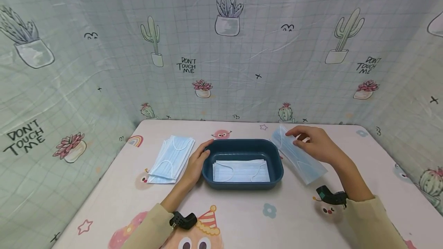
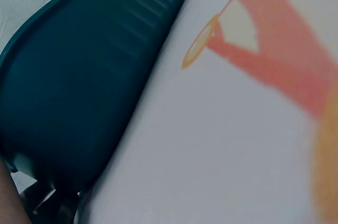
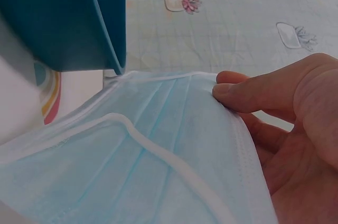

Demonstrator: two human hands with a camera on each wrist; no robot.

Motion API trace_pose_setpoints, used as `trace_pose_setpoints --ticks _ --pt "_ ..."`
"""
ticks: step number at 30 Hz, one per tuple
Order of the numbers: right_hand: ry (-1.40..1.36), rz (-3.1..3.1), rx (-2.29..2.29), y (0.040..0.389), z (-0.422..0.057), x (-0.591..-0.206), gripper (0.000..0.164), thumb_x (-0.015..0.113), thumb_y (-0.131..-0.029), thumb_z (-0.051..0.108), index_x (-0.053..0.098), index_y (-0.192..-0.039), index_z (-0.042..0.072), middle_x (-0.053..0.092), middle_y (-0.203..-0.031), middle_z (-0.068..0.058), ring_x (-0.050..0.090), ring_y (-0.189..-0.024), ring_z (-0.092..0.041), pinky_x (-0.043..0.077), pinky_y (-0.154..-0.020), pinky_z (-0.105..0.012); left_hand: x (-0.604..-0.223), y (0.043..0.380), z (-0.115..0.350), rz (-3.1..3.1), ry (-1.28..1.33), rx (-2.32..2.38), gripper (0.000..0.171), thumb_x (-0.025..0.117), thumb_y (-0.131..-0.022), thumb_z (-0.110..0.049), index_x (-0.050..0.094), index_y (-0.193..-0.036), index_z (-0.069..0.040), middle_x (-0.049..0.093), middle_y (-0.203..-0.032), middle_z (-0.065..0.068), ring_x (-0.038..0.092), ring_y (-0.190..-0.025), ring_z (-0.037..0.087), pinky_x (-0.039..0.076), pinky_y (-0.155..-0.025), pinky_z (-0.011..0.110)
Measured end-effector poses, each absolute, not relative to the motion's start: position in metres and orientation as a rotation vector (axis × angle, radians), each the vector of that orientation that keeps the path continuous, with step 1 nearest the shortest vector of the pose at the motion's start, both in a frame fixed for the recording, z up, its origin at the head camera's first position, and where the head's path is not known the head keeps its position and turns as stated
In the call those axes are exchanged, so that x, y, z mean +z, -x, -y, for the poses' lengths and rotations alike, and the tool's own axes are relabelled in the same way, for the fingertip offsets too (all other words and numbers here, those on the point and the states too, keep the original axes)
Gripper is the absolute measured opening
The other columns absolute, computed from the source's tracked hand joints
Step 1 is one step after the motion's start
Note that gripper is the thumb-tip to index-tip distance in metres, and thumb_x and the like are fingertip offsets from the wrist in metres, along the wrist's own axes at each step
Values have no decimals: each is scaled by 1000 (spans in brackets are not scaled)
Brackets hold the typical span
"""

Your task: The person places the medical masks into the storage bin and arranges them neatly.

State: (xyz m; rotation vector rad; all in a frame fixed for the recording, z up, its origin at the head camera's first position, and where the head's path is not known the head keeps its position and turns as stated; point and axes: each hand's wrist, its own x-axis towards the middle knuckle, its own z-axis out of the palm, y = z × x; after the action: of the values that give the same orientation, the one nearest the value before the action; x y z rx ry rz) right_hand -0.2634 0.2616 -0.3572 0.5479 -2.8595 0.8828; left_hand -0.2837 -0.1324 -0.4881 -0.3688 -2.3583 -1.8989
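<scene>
A dark blue rectangular bin [image 1: 242, 186] stands mid-table with several light blue face masks [image 1: 241, 171] lying flat inside, near its front wall. My left hand [image 1: 198, 161] rests against the bin's left end, fingers at the rim. In the left wrist view the bin's side [image 2: 79, 76] fills the left part. To the right of the bin, my right hand [image 1: 313, 143] pinches a face mask [image 1: 299, 156] by its edge. In the right wrist view, thumb and fingers hold that mask [image 3: 158, 145] along one side, its white ear loop lying across it.
Left of the bin lies a fanned stack of face masks [image 1: 172, 158]. The table [image 1: 249, 222] has a printed cartoon cover. A patterned cloth [image 1: 256, 57] hangs behind and at both sides. Each wrist wears a small black camera, one on the right [image 1: 330, 196].
</scene>
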Motion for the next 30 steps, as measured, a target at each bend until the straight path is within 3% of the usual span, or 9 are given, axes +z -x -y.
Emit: trace_pose_setpoints --ticks 16,30 --pt "-585 2835 900 260 -260 -352 28 64 -97 3 72 -124 10 73 -121 -15 67 -99 -26 55 -76 -22 -488 284 132 2335 351 -1933 42 47 -108 -20 55 -149 -21 51 -158 2 36 -154 21 23 -129 47" --pt "-582 2831 896 259 -259 -349 28 64 -97 4 72 -124 11 73 -121 -15 67 -98 -26 55 -75 -23 -460 266 127 2351 349 -1975 45 43 -108 -13 50 -152 -7 46 -161 12 32 -157 30 19 -130 52"
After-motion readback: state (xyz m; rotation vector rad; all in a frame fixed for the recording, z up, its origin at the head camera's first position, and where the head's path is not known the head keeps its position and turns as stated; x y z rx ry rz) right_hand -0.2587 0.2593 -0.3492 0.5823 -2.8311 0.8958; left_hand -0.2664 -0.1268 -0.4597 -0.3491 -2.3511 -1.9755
